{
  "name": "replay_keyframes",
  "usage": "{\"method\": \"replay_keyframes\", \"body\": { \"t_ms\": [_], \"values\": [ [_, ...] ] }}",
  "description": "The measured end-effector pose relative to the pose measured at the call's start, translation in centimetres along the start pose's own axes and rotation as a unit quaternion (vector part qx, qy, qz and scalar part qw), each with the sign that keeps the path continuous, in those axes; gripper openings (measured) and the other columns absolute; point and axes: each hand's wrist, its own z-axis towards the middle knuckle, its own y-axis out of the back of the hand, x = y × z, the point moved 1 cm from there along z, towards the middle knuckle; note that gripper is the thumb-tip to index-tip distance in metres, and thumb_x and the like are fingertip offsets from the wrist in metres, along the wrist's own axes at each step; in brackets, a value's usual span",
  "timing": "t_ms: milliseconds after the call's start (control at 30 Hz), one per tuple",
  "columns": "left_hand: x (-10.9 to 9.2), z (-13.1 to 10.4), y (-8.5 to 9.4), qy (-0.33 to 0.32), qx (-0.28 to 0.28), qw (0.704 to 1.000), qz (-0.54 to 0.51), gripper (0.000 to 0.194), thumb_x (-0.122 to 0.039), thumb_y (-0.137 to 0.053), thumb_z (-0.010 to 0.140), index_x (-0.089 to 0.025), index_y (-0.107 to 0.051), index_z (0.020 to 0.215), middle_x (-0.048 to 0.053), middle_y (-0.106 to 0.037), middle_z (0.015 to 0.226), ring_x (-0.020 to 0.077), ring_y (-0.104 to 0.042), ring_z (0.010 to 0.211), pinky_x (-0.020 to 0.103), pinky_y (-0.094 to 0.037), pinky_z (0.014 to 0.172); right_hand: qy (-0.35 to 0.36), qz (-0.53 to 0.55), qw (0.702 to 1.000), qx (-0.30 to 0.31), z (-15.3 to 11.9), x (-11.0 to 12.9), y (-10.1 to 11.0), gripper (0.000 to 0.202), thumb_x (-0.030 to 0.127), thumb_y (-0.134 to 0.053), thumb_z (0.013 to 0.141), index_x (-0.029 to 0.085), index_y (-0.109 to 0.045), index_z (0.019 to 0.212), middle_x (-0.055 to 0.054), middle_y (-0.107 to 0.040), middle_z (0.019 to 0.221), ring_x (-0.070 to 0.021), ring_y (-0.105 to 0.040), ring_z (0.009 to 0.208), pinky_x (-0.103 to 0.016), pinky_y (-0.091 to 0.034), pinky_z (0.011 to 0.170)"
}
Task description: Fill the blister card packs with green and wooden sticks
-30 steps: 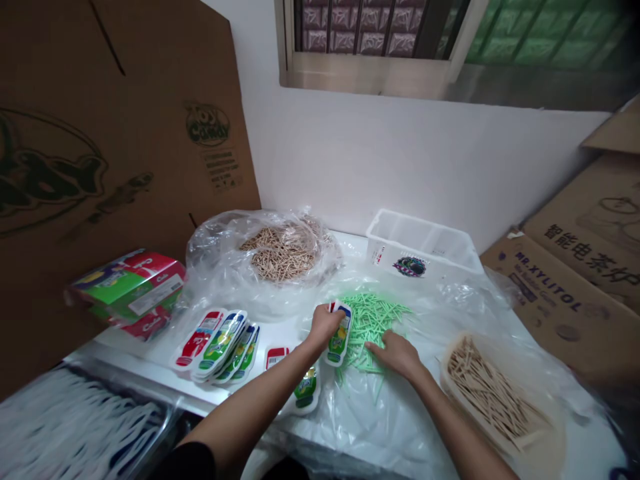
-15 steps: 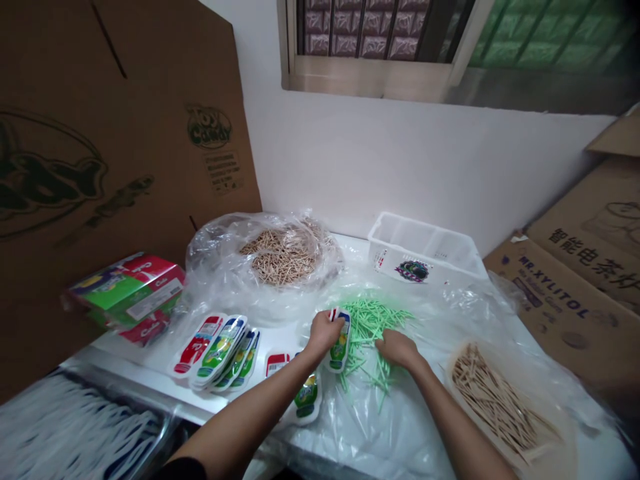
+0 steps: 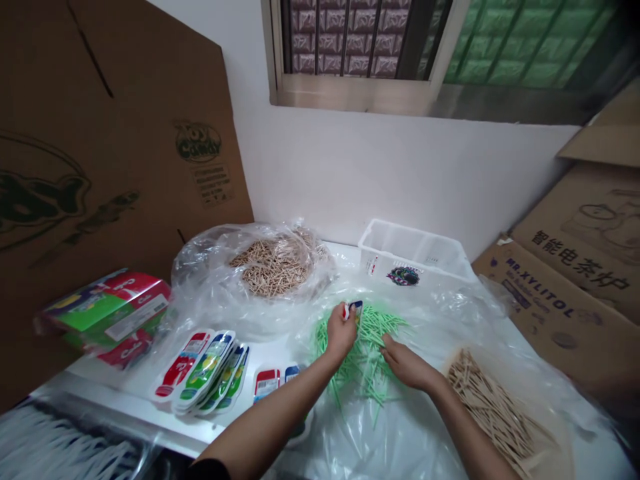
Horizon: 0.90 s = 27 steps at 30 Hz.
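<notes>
White table under clear plastic, set against a white wall below a barred window; cardboard boxes at its right edge. Left hand closed around a small packet over the green sticks mid-table. Right hand rests loosely curled on them, apparently holding nothing.

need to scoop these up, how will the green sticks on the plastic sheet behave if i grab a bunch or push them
The green sticks look thin and light, so a push would probably scatter them across the clear plastic sheet. They lie criss-crossed, so a handful may shed a few. They seem straight and stiff, unlikely to flop. The right hand rests on the pile; the left hand holds a small packet.
</notes>
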Motion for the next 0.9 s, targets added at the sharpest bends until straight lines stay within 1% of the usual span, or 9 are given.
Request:
{"method": "replay_keyframes", "body": {
  "t_ms": [200, 267, 333, 400, 500, 600, 733, 833, 900],
  "values": [
    [-0.6, -1.6, -4.9, -0.07, 0.031, 0.995, -0.056, 0.021, -0.033, -0.048, 0.081, -0.018, -0.052, 0.067, -0.002, -0.051, 0.061, 0.0133, -0.047, 0.06, 0.023, -0.036, 0.059, 0.031, 0.115, 0.993, -0.012, 1.0, 1.1, -0.3, 0.019, 0.011, -0.049, 0.067, 0.016, -0.057, 0.084, -0.01, -0.067, 0.091, -0.0218, -0.058, 0.09, -0.031, -0.039, 0.085],
    [-0.7, -1.6, -5.5, -0.069, 0.025, 0.994, -0.076, 0.022, -0.033, -0.048, 0.081, -0.018, -0.051, 0.066, -0.002, -0.05, 0.059, 0.0133, -0.047, 0.059, 0.023, -0.035, 0.057, 0.031, 0.175, 0.984, -0.033, 1.3, 1.2, -0.4, 0.018, 0.008, -0.053, 0.06, 0.017, -0.056, 0.076, -0.006, -0.067, 0.08, -0.0211, -0.059, 0.085, -0.031, -0.04, 0.084],
    [-1.0, -1.4, -5.3, -0.066, 0.003, 0.993, -0.098, 0.023, -0.036, -0.047, 0.081, -0.018, -0.049, 0.066, -0.002, -0.048, 0.059, 0.0131, -0.046, 0.058, 0.023, -0.035, 0.056, 0.019, 0.243, 0.967, -0.07, 1.4, 0.9, -0.3, 0.011, 0.012, -0.057, 0.061, 0.019, -0.054, 0.069, -0.001, -0.063, 0.065, -0.0188, -0.059, 0.074, -0.03, -0.044, 0.078],
    [-1.2, -1.1, -4.7, -0.061, -0.038, 0.99, -0.122, 0.025, -0.039, -0.044, 0.083, -0.018, -0.048, 0.069, -0.002, -0.049, 0.062, 0.0131, -0.046, 0.06, 0.023, -0.036, 0.058, -0.005, 0.319, 0.94, -0.125, 1.6, 0.5, -0.2, 0.01, 0.024, -0.057, 0.068, 0.02, -0.049, 0.066, 0.004, -0.055, 0.055, -0.0148, -0.054, 0.058, -0.029, -0.046, 0.066],
    [-1.3, -1.5, -4.3, -0.045, -0.101, 0.982, -0.151, 0.028, -0.043, -0.038, 0.086, -0.019, -0.047, 0.075, -0.001, -0.051, 0.069, 0.0133, -0.048, 0.065, 0.024, -0.038, 0.063, -0.044, 0.434, 0.869, -0.234, 2.2, 0.2, -0.5, 0.027, 0.047, -0.047, 0.077, 0.022, -0.04, 0.067, 0.007, -0.046, 0.053, -0.0101, -0.045, 0.045, -0.025, -0.044, 0.051],
    [-0.9, -2.7, -5.2, -0.01, -0.119, 0.968, -0.221, 0.029, -0.045, -0.039, 0.086, -0.018, -0.047, 0.078, 0.0, -0.053, 0.071, 0.0136, -0.052, 0.066, 0.025, -0.041, 0.063, -0.062, 0.522, 0.789, -0.318, 2.8, 1.2, -1.6, 0.036, 0.057, -0.046, 0.075, 0.023, -0.038, 0.069, 0.007, -0.047, 0.059, -0.0102, -0.051, 0.053, -0.024, -0.047, 0.057],
    [-0.5, -3.5, -6.4, 0.049, -0.121, 0.93, -0.343, 0.03, -0.049, -0.048, 0.08, -0.018, -0.048, 0.078, -0.002, -0.052, 0.065, 0.0128, -0.053, 0.059, 0.025, -0.043, 0.06, -0.075, 0.585, 0.735, -0.334, 2.2, 3.9, -3.7, 0.035, 0.056, -0.052, 0.074, 0.022, -0.045, 0.074, 0.002, -0.06, 0.072, -0.0148, -0.061, 0.072, -0.029, -0.05, 0.07],
    [-0.5, -3.5, -6.4, 0.052, -0.117, 0.924, -0.36, 0.031, -0.049, -0.051, 0.078, -0.018, -0.048, 0.078, -0.002, -0.053, 0.064, 0.0121, -0.052, 0.057, 0.025, -0.043, 0.059, -0.082, 0.628, 0.7, -0.328, 1.1, 5.7, -4.7, 0.037, 0.052, -0.058, 0.074, 0.021, -0.052, 0.092, -0.001, -0.065, 0.09, -0.0184, -0.062, 0.091, -0.031, -0.048, 0.081],
    [-0.5, -3.5, -5.9, 0.053, -0.113, 0.925, -0.359, 0.032, -0.049, -0.052, 0.078, -0.017, -0.049, 0.077, -0.001, -0.055, 0.065, 0.0125, -0.053, 0.058, 0.025, -0.043, 0.059, -0.077, 0.643, 0.692, -0.319, 0.6, 6.3, -5.0, 0.042, 0.052, -0.058, 0.074, 0.022, -0.052, 0.103, -0.002, -0.065, 0.099, -0.0195, -0.059, 0.1, -0.032, -0.046, 0.086]
  ]
}}
